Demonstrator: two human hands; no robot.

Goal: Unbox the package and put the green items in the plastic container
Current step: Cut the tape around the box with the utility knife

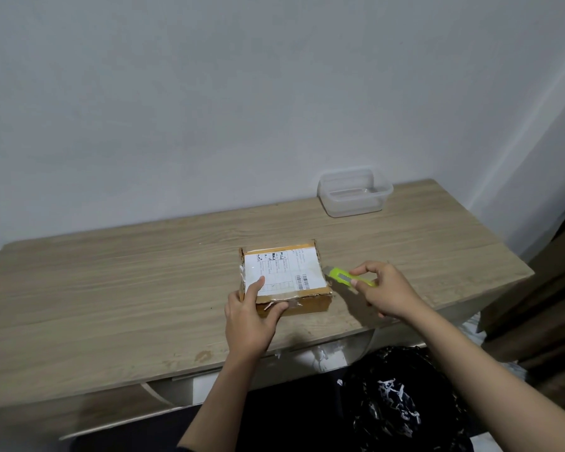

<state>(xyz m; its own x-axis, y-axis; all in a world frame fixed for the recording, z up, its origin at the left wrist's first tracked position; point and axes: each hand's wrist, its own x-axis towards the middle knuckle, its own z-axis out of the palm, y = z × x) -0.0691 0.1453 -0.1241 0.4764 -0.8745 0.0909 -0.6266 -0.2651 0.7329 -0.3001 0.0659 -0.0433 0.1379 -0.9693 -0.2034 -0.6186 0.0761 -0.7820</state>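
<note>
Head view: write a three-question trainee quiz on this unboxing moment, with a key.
1. True or false: the cardboard box is already open.
2. Which of the hands holds the green utility knife? A) left hand B) right hand C) neither
3. Fill in: the plastic container stands near the table's ____ edge, by the wall.

Key:
1. False; it looks closed, label on top.
2. B; the left hand steadies the box.
3. Far.

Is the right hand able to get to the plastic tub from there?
Probably yes. The tub stands open at the table's far edge, with bare table between, but the right hand holds a green cutter.
</note>
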